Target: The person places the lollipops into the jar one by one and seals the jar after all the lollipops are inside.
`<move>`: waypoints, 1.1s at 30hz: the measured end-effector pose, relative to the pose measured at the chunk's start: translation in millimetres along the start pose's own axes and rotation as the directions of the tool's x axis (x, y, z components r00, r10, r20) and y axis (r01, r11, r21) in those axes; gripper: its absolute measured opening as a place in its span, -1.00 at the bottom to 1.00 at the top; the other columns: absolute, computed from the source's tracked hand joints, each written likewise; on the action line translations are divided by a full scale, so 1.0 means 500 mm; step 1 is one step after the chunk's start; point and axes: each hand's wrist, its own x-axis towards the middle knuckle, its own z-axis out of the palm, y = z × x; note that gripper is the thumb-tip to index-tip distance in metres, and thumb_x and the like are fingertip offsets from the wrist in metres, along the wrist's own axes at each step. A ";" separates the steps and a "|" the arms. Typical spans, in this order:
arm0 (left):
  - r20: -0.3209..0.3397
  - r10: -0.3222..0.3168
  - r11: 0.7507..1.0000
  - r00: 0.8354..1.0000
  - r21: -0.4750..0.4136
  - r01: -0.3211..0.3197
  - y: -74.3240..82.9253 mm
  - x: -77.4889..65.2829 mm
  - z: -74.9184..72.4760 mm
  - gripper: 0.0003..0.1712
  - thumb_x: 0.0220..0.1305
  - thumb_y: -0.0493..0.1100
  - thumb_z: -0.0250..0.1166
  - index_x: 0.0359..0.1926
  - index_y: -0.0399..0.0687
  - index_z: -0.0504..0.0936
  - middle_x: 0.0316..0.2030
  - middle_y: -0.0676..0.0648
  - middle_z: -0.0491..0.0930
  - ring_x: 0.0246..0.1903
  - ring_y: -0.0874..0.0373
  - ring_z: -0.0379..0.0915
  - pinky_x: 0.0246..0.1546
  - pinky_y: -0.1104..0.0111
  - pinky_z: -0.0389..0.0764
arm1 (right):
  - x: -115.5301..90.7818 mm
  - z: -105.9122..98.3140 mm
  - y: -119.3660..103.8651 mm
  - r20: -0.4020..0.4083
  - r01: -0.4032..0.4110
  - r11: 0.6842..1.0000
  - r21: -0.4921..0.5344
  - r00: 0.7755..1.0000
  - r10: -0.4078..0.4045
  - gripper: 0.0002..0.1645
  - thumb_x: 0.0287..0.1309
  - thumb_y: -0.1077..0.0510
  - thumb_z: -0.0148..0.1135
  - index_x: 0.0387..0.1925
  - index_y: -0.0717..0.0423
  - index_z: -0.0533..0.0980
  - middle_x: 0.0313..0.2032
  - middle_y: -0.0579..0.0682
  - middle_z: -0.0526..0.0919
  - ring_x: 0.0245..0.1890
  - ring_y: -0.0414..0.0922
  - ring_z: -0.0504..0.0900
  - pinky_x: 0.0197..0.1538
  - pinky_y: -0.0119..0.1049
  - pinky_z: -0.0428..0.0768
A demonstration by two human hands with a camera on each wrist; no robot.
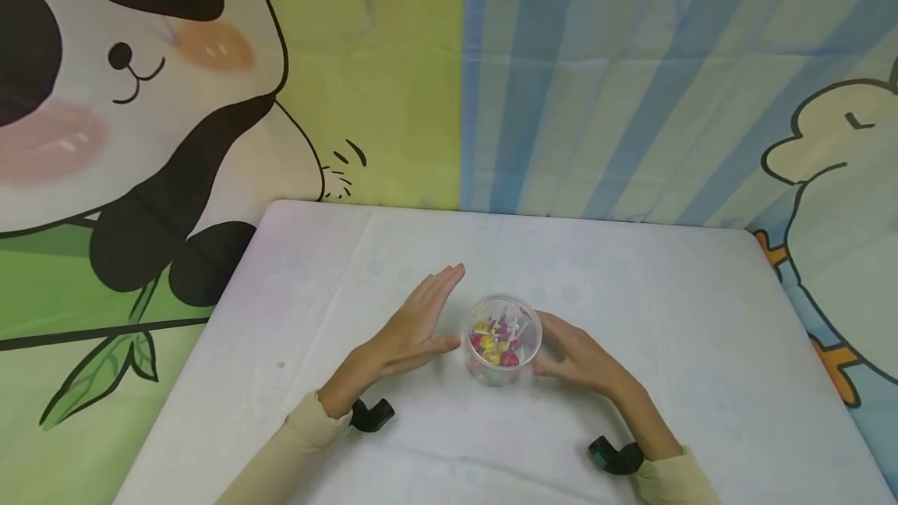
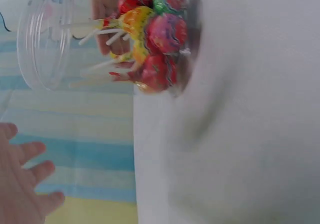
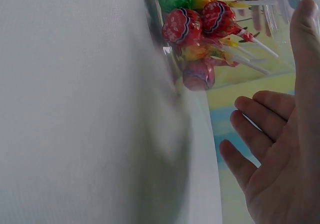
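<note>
A clear plastic jar (image 1: 493, 377) stands upright on the white table, holding several lollipops (image 1: 494, 343) in red, yellow, pink and green wrappers. Their white sticks point up toward the jar's open mouth. To the left of the jar is my left hand (image 1: 414, 326), fingers extended and thumb near the wall, with a gap to the jar in the left wrist view. On the other side my right hand (image 1: 581, 353) is spread with its fingertips close to the jar. In the right wrist view its thumb overlaps the rim and its fingers are loosely bent, gripping nothing.
The white-covered table (image 1: 337, 287) ends at a back edge against a cartoon-printed cloth (image 1: 407, 100), with a panda on the left and blue stripes on the right. Each wrist wears a black camera mount (image 1: 373, 415).
</note>
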 end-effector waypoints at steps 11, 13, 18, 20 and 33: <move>-0.074 -0.156 0.959 0.985 0.228 0.169 -0.024 -0.046 -0.011 0.29 -0.10 0.79 -0.63 0.55 0.20 -0.24 0.55 -0.09 -0.14 0.52 -0.18 -0.21 0.41 -0.26 -0.15 | -0.023 -0.006 -0.007 -0.253 -0.128 0.967 -0.221 0.965 0.070 -0.33 0.45 -0.20 -0.18 0.41 0.04 0.23 0.35 0.18 0.38 0.34 0.19 0.35 0.29 0.24 0.32; -0.083 -0.172 0.952 0.982 0.240 0.187 -0.027 -0.049 -0.012 0.28 -0.11 0.80 -0.63 0.54 0.22 -0.24 0.55 -0.11 -0.16 0.53 -0.19 -0.24 0.40 -0.28 -0.18 | -0.022 -0.004 -0.010 -0.311 -0.142 0.947 -0.288 0.949 0.048 -0.29 0.42 -0.25 -0.15 0.38 0.09 0.28 0.33 0.17 0.41 0.34 0.17 0.35 0.31 0.20 0.30; -0.102 -0.198 0.939 0.975 0.267 0.219 -0.030 -0.055 -0.019 0.29 -0.13 0.80 -0.63 0.54 0.23 -0.25 0.56 -0.13 -0.20 0.53 -0.22 -0.31 0.38 -0.32 -0.21 | -0.018 -0.004 -0.019 -0.393 -0.202 0.901 -0.383 0.919 0.039 -0.21 0.32 -0.34 -0.07 0.32 0.12 0.35 0.33 0.17 0.40 0.36 0.16 0.30 0.34 0.21 0.23; -0.104 -0.208 0.935 0.973 0.269 0.229 -0.030 -0.057 -0.020 0.30 -0.14 0.81 -0.63 0.54 0.22 -0.26 0.56 -0.12 -0.23 0.53 -0.25 -0.32 0.37 -0.34 -0.22 | -0.017 -0.009 -0.021 -0.407 -0.236 0.887 -0.398 0.911 0.059 -0.20 0.28 -0.35 -0.03 0.31 0.12 0.36 0.34 0.20 0.37 0.36 0.19 0.27 0.34 0.26 0.20; -0.126 -0.285 0.904 0.950 0.296 0.310 -0.051 -0.075 -0.028 0.33 -0.18 0.83 -0.58 0.54 0.23 -0.26 0.56 -0.13 -0.35 0.51 -0.33 -0.40 0.34 -0.37 -0.25 | -0.041 -0.037 -0.011 -0.420 -0.411 0.812 -0.414 0.878 0.231 -0.03 0.06 -0.42 0.18 0.42 -0.09 0.22 0.45 0.24 0.15 0.42 0.37 0.08 0.16 0.60 0.09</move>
